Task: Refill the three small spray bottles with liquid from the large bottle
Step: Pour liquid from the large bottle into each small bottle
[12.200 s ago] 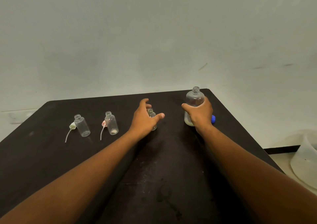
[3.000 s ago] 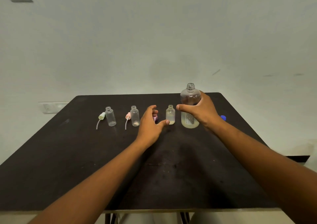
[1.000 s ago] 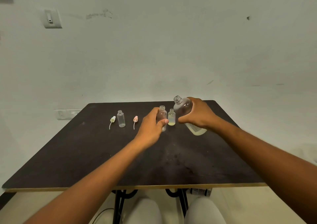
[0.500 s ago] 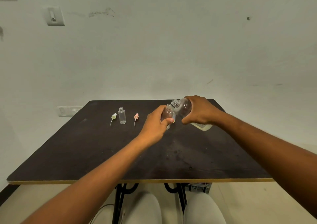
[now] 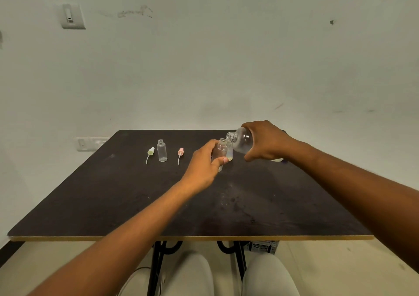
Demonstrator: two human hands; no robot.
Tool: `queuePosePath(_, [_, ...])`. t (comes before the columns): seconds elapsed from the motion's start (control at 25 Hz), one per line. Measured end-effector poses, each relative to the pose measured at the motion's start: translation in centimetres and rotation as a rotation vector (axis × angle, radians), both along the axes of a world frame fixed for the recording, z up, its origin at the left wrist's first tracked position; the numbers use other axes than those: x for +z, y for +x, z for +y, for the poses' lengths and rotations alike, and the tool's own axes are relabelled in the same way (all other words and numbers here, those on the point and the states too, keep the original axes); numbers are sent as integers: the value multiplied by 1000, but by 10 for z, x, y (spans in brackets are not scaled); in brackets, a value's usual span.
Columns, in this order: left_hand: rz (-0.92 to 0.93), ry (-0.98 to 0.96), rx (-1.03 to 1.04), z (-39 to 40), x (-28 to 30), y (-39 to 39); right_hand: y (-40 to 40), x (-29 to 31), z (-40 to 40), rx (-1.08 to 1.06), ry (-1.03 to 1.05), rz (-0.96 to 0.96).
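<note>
Right hand (image 5: pixel 267 142) is wrapped around the big bottle (image 5: pixel 242 140), tipped well over so its open neck points left and down. Left hand (image 5: pixel 204 163) grips a small bottle (image 5: pixel 220 150) lifted off the table (image 5: pixel 113 193), mouth just beside the big bottle's neck, maybe touching, can't tell. No stream visible that I can make out.

Risks as I see them:
- Small mouth is narrow, big neck is wider. Any misalignment and liquid runs down the outside onto the left fingers and the table.
- Both bottles are held in the air, nothing braced. A wobble in either wrist breaks the line-up.
- Liquid sits at the far end of the big bottle; more tilt could bring it in a surge and overfill.
- A second small bottle (image 5: pixel 230 152), pale yellow liquid at its bottom, stands right behind the pour, easy to knock.

Third small bottle (image 5: pixel 161 150) stands well apart to the left, looks empty, between a green sprayer top (image 5: pixel 150 152) and a pink one (image 5: pixel 180 152).
</note>
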State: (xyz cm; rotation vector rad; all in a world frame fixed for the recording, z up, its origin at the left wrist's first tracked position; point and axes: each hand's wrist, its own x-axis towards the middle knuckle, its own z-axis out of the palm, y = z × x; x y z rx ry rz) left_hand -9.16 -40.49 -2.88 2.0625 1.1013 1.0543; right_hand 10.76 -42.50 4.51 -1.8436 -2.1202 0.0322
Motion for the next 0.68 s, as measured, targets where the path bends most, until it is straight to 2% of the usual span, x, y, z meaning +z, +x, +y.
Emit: queuePosePath(0.68, [41,0,28,3,-2,-3,-9,12,4,-32,-21,-214])
